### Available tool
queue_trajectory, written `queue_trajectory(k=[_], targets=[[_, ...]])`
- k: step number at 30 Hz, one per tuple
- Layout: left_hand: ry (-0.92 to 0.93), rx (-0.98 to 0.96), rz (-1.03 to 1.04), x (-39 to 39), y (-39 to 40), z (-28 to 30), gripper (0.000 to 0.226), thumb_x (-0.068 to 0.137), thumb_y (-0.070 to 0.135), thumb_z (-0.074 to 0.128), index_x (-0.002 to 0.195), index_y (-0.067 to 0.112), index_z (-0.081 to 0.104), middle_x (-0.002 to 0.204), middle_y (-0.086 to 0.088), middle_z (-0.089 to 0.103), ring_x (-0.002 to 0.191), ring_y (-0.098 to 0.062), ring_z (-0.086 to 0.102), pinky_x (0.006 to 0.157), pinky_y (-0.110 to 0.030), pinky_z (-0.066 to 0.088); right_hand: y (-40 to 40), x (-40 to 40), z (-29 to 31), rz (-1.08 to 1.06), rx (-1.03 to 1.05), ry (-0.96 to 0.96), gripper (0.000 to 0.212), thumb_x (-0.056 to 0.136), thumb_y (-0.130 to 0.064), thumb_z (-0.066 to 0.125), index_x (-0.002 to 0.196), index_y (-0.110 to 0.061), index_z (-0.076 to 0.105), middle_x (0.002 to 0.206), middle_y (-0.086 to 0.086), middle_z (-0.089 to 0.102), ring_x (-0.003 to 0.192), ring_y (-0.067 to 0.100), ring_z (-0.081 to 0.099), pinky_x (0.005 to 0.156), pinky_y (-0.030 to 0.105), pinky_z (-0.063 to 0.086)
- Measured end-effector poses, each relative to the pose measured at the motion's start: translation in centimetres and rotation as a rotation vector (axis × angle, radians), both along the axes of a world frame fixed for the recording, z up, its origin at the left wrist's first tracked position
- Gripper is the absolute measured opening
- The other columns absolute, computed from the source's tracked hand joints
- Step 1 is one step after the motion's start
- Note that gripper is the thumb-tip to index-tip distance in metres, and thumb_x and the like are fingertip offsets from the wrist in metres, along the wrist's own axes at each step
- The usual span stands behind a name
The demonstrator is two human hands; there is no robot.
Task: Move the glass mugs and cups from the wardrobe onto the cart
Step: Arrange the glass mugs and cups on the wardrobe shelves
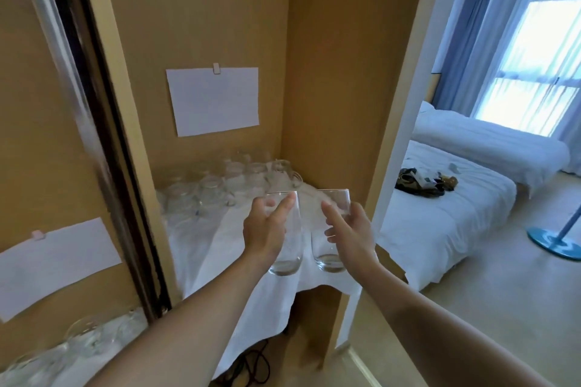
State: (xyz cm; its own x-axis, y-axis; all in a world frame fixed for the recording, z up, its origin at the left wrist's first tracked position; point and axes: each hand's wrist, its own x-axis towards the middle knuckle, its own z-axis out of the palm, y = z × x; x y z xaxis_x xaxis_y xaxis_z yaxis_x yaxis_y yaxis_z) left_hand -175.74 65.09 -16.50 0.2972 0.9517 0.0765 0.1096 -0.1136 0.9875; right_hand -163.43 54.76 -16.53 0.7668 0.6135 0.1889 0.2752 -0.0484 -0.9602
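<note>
Glasses are the business here: two tall clear tumblers, one in each hand, held just above the front edge of the white cloth (220, 248) that covers the wardrobe shelf. The left hand (265, 229) wraps the left tumbler (287, 256) around its upper half, fingers (283, 209) curled round the far side and reaching up toward the rim. The right hand (349, 234) grips the right tumbler (330, 256) the same way, its index finger lying up the wall of the glass. Both tumblers are upright, side by side and close together; whether they touch I cannot tell.

Taking one per hand looks like a way to halve the trips, and a grip high on the body keeps each base free for setting down. Held upright, they are also easier to place without a turn of the wrist.

Behind the cloth's front edge, toward the back corner, stands the remaining cluster of mugs and cups (239, 179), packed tight. Their outlines blur together, so a count is not possible. Above that cluster a sheet of paper (213, 100) is clipped to the back wall. Left of the cloth, a mirrored door (47, 166) repeats the glassware and paper.

The cart is not in view, so the carry is not yet done. Thin glass so close together could chip if the hands knock.
</note>
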Motion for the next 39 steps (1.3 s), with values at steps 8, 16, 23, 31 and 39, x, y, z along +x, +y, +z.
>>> queue_trajectory(k=[8,16,23,31,39], targets=[[0.016,-0.078,0.054,0.0,5.3,-2.9,0.074,0.064,0.086,0.059,0.109,0.028,0.057,0.111,-0.006,0.067,0.101,-0.031,0.067,0.091,-0.054,0.056,4.9,0.0,-2.4,0.059,-0.052,0.074,0.059,0.087,-0.065,0.063,0.126,-0.021,0.054,0.099,0.000,0.070,0.081,0.014,0.072,0.086,0.042,0.060],[0.024,-0.144,0.196,-1.1,9.7,-5.3,0.071,0.057,0.085,0.069,0.101,0.030,0.057,0.096,-0.005,0.069,0.092,-0.030,0.069,0.090,-0.056,0.056,11.1,0.8,-5.4,0.113,-0.076,0.155,0.061,0.081,-0.066,0.068,0.118,-0.019,0.055,0.093,0.002,0.071,0.079,0.018,0.071,0.085,0.051,0.059],[0.089,-0.149,0.392,-2.0,14.3,-7.8,0.072,0.050,0.090,0.065,0.097,0.037,0.053,0.097,0.002,0.067,0.087,-0.023,0.068,0.087,-0.051,0.057,19.0,2.2,-8.0,0.332,-0.108,0.145,0.065,0.075,-0.071,0.068,0.120,-0.029,0.050,0.094,-0.007,0.067,0.087,0.016,0.070,0.089,0.045,0.058],[0.162,-0.193,0.596,-2.4,19.4,-9.0,0.087,0.050,0.088,0.065,0.114,0.033,0.047,0.099,0.004,0.066,0.093,-0.020,0.065,0.088,-0.043,0.054,28.1,3.1,-10.7,0.537,-0.163,0.123,0.068,0.067,-0.053,0.089,0.120,-0.031,0.052,0.103,-0.004,0.065,0.088,0.008,0.066,0.075,0.023,0.051],[0.024,-0.071,0.668,-1.5,19.3,-11.8,0.088,0.055,0.073,0.081,0.122,0.032,0.041,0.114,0.005,0.057,0.105,-0.014,0.063,0.086,-0.031,0.054,30.0,3.7,-13.9,0.729,-0.048,0.114,0.076,0.064,-0.045,0.093,0.128,-0.042,0.051,0.114,-0.011,0.062,0.108,0.001,0.061,0.083,0.005,0.044]])
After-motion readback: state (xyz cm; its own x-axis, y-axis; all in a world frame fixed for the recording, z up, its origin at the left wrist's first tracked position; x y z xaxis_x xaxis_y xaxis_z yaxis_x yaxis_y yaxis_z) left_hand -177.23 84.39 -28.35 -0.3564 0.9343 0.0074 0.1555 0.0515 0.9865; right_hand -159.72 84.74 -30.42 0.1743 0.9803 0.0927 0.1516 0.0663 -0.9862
